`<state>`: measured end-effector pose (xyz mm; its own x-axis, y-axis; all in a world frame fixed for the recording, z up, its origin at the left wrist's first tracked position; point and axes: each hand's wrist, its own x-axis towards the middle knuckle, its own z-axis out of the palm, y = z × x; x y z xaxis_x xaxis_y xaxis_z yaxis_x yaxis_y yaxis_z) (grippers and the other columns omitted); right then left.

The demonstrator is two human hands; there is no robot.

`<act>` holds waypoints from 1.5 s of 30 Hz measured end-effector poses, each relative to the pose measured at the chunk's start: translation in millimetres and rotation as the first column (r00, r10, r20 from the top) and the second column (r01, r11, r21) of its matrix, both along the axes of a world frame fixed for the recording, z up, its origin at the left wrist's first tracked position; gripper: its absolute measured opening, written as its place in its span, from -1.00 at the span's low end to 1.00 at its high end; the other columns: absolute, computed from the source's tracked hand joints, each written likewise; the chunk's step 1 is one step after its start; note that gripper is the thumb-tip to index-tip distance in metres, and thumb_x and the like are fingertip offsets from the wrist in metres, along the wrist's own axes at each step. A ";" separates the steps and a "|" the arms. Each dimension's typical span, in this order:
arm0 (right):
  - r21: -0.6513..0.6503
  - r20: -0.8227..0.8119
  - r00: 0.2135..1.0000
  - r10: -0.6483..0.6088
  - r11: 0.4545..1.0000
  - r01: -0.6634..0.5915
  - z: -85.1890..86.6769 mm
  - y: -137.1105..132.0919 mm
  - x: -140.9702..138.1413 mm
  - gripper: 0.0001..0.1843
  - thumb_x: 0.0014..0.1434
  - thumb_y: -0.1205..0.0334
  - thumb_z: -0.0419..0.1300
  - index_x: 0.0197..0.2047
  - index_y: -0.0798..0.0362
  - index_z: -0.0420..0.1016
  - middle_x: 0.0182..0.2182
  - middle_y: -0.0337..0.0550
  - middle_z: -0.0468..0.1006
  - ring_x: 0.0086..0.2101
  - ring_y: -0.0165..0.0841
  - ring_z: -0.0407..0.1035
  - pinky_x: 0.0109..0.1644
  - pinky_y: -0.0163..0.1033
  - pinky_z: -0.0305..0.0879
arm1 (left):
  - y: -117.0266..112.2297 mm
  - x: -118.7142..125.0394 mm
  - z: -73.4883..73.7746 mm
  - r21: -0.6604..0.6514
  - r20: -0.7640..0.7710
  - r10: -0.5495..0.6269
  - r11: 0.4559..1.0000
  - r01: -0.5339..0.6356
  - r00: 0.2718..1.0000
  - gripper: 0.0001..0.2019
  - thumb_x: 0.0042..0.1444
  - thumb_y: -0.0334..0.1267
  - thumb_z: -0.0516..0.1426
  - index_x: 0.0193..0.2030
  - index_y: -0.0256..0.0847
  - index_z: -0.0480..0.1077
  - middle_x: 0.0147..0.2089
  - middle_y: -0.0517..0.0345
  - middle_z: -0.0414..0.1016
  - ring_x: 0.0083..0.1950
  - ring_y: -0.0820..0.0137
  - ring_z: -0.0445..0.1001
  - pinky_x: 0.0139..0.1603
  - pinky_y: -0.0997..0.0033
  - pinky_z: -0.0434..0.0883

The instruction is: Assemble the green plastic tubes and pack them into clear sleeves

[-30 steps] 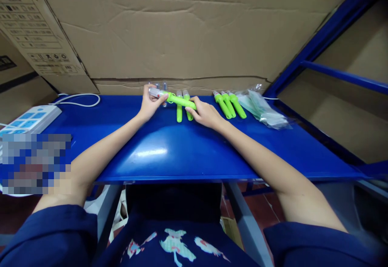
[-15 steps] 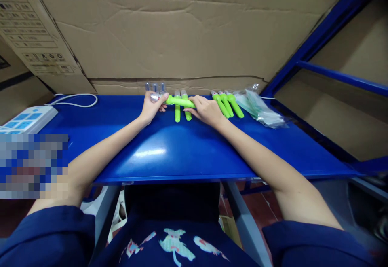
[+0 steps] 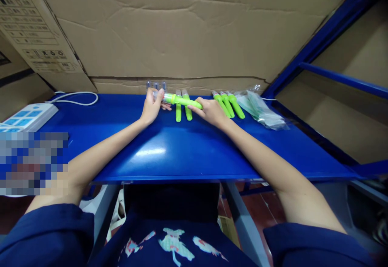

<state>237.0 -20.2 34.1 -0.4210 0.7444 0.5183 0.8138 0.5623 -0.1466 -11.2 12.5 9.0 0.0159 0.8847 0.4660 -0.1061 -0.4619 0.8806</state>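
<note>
Blue worktable (image 3: 182, 149), glossy, backed by creased cardboard (image 3: 182, 32); blue frame (image 3: 342, 77) at right; reddish floor (image 3: 265, 204) below. On top: white power strip (image 3: 36, 115), left, near a looped white cable (image 3: 81, 93); two green sticks (image 3: 178, 113), mid-rear; three more sticks (image 3: 228, 106), beside clear plastic packaging (image 3: 266, 111). One green tube (image 3: 185, 102), held across the middle pair: left hand (image 3: 150, 107) gripping its clear end, right hand (image 3: 214, 112) its green end.
</note>
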 end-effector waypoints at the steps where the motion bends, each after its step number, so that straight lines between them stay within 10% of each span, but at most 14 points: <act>1: -0.030 -0.047 0.999 0.021 0.999 -0.022 0.6 -0.5 -1.1 -0.33 0.39 -0.35 -0.14 -0.30 0.08 0.43 -0.49 -0.05 0.50 -0.46 -0.26 0.34 -0.36 -0.23 -0.01 | -1.5 -1.5 2.0 0.027 -0.010 0.012 1.000 -0.012 1.000 -0.36 0.09 0.36 0.21 -0.01 -0.13 0.21 -0.37 0.18 0.55 -0.33 0.23 0.69 -0.41 0.42 0.44; 11: -0.423 -0.469 0.871 0.147 0.828 -0.368 7.5 -2.7 -9.7 -0.27 0.22 -0.48 -0.03 -0.51 0.05 0.33 -0.61 -0.29 0.25 -0.57 -0.47 0.05 -0.43 -0.29 0.00 | -12.0 -15.7 21.3 0.236 -0.161 0.206 0.958 -0.165 0.965 -0.46 0.16 0.29 0.20 -0.06 -0.17 0.31 -0.36 0.14 0.51 -0.19 0.23 0.65 -0.19 0.40 0.46; 18: -0.207 0.028 1.000 0.005 0.978 0.001 7.1 -10.8 -13.9 -0.49 0.43 -0.12 -0.03 -0.16 0.14 0.51 -0.27 0.03 0.62 -0.30 -0.22 0.46 -0.29 -0.24 0.14 | 1.9 -17.6 10.8 0.103 -0.330 0.040 0.995 -0.007 0.943 -0.43 0.26 0.32 0.04 0.07 -0.17 0.19 -0.36 0.07 0.60 -0.43 0.32 0.64 -0.52 0.51 0.36; 27: -0.008 0.191 0.982 0.001 1.000 0.001 3.7 -8.1 -8.4 -0.54 0.43 -0.05 -0.03 0.07 0.15 0.43 -0.03 0.12 0.62 -0.09 -0.08 0.53 -0.18 -0.18 0.27 | 2.5 -15.7 10.0 -0.169 -0.348 -0.158 0.980 0.104 0.924 -0.45 0.41 0.16 -0.07 0.32 -0.14 -0.06 -0.38 0.11 0.63 -0.55 0.38 0.59 -0.54 0.51 0.29; 32: -0.007 0.128 0.976 -0.175 0.984 0.177 9.9 -10.3 -9.5 -0.53 0.46 -0.01 -0.11 0.09 0.17 0.39 0.00 0.17 0.59 -0.03 0.00 0.50 -0.12 -0.11 0.30 | 9.0 -22.1 11.0 -0.237 -0.342 -0.132 0.970 0.050 0.931 -0.50 0.47 0.04 -0.19 0.39 -0.17 -0.20 -0.40 0.11 0.63 -0.58 0.39 0.57 -0.52 0.49 0.30; 45: -0.271 0.056 0.872 -0.486 0.834 0.481 15.2 0.9 2.3 -0.53 0.46 0.09 -0.14 0.14 0.27 0.35 0.11 0.37 0.50 0.09 0.18 0.44 0.10 0.13 0.33 | 22.8 -48.0 7.0 -0.079 -0.541 0.176 0.963 -0.258 0.822 -0.74 0.23 -0.46 0.08 0.05 -0.23 0.29 -0.38 0.19 0.58 -0.38 0.43 0.55 -0.07 0.31 0.50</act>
<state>239.3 -19.3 49.3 0.0352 0.9614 0.2728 0.9681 0.0349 -0.2481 -59.2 35.4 16.1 0.0212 0.9499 0.3118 0.4785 -0.2835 0.8311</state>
